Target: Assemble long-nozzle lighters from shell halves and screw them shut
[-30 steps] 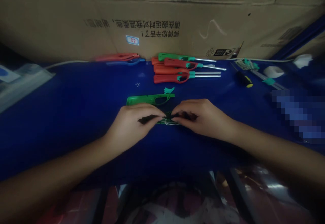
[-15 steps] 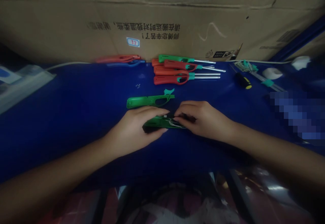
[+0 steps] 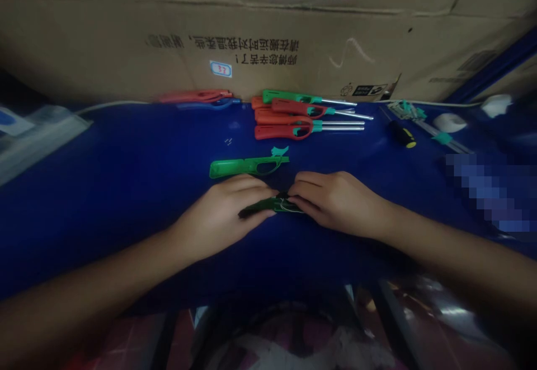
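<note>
Low over the blue table, my left hand (image 3: 232, 210) grips the left part of a green lighter casing half (image 3: 271, 206) between thumb and fingers. Thin pale wires (image 3: 289, 207) and a small dark part lie in its right part. My right hand (image 3: 329, 199) is closed at that right end, fingertips pinched on it and hiding much of what is there. Just beyond my hands lies the other green casing half (image 3: 235, 167), its hollow side up. A small teal trigger piece (image 3: 279, 150) rests by its right end.
Several assembled lighters (image 3: 289, 131) lie in a pile by the cardboard box (image 3: 188, 20). Red casing parts (image 3: 193, 96) and a blue one (image 3: 210, 104) are left of them. At right are a screwdriver (image 3: 401, 134), metal tubes and a white roll (image 3: 450, 121). A plastic bag (image 3: 46, 135) lies at left.
The casing half in my left hand has tilted and shows less of its inside. My fingers have closed more over it, and my right hand has shifted slightly down. Other things stay put.
</note>
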`<state>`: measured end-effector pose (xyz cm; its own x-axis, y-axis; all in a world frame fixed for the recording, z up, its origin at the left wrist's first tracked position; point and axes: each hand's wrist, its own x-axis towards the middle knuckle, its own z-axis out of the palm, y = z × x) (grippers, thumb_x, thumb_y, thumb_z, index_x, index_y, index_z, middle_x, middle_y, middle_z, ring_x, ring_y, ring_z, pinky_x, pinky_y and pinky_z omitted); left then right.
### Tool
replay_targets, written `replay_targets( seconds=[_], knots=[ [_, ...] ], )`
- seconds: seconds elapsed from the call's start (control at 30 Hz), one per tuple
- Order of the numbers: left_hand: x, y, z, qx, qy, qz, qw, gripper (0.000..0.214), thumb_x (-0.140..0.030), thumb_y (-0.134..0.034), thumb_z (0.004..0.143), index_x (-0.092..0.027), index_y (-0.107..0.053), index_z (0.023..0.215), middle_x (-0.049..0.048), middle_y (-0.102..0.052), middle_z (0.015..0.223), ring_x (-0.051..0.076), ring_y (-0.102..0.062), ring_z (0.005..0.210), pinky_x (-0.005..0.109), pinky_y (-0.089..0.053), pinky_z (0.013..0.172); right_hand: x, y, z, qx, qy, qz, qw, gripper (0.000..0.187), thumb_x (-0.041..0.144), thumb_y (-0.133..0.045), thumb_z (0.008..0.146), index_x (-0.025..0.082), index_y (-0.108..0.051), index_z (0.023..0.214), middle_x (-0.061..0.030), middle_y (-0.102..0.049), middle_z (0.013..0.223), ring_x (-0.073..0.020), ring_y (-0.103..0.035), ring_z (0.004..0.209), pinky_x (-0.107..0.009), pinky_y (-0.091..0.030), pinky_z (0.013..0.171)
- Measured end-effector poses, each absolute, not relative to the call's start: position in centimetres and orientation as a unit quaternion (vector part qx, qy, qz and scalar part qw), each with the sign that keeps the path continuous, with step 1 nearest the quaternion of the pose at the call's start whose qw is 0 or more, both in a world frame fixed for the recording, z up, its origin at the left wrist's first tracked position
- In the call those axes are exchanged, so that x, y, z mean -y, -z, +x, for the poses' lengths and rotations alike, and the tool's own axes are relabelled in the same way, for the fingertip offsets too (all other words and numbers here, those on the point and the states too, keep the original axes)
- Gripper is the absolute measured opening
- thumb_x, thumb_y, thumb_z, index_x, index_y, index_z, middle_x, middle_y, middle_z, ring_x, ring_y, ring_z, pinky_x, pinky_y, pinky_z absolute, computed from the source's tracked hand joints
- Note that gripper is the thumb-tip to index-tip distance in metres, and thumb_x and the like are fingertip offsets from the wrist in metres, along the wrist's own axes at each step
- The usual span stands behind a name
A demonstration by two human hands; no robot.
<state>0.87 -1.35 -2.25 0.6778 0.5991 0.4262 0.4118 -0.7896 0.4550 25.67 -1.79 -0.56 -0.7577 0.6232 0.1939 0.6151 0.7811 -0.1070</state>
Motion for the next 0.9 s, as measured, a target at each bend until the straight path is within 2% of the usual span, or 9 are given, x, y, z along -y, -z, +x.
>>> replay_targets(
  seconds=[0.37,0.63,0.73,0.9],
  knots=[
    [1.47,2.41,0.75,-0.294,-0.257,0.910,0.139,0.020,-0.025,-0.069,0.094,-0.018,-0.075,0.112,0.0048,-0.072,0.110,0.018,-0.068,0.102,0.031,-0.057,0.094,1.67,0.75,25.66,0.940,-0.008,-0.325,0.099,0.024,0.024,-0.047,0.104,0.016,-0.069,0.100,-0.0040,-0.070,0.095,-0.0137,-0.062,0.072,-0.029,-0.030,0.054],
    [2.06,1.72,0.76,-0.289,-0.205,0.931,0.087,0.023,-0.026,-0.056,0.101,-0.016,-0.076,0.109,0.0083,-0.068,0.110,0.022,-0.066,0.103,0.039,-0.058,0.093,1.61,0.77,25.58,0.940,-0.005,-0.324,0.106,0.024,0.024,-0.048,0.104,0.017,-0.070,0.098,-0.0029,-0.071,0.093,-0.0138,-0.063,0.072,-0.030,-0.030,0.054],
    [2.21,1.57,0.57,-0.293,-0.187,0.933,0.094,0.025,-0.024,-0.054,0.102,-0.018,-0.074,0.116,0.0078,-0.067,0.113,0.022,-0.065,0.104,0.039,-0.058,0.094,1.56,0.83,25.61,0.938,-0.017,-0.327,0.113,0.023,0.025,-0.049,0.104,0.017,-0.070,0.099,-0.0026,-0.071,0.094,-0.0139,-0.065,0.074,-0.030,-0.032,0.055],
    [2.06,2.13,0.25,-0.299,-0.219,0.921,0.117,0.034,-0.024,-0.059,0.100,-0.018,-0.064,0.133,0.0062,-0.069,0.113,0.020,-0.066,0.104,0.036,-0.057,0.095,1.43,0.95,25.77,0.930,-0.056,-0.336,0.136,0.019,0.026,-0.053,0.102,0.018,-0.069,0.101,-0.0019,-0.071,0.095,-0.0140,-0.067,0.078,-0.027,-0.039,0.059]
  ],
)
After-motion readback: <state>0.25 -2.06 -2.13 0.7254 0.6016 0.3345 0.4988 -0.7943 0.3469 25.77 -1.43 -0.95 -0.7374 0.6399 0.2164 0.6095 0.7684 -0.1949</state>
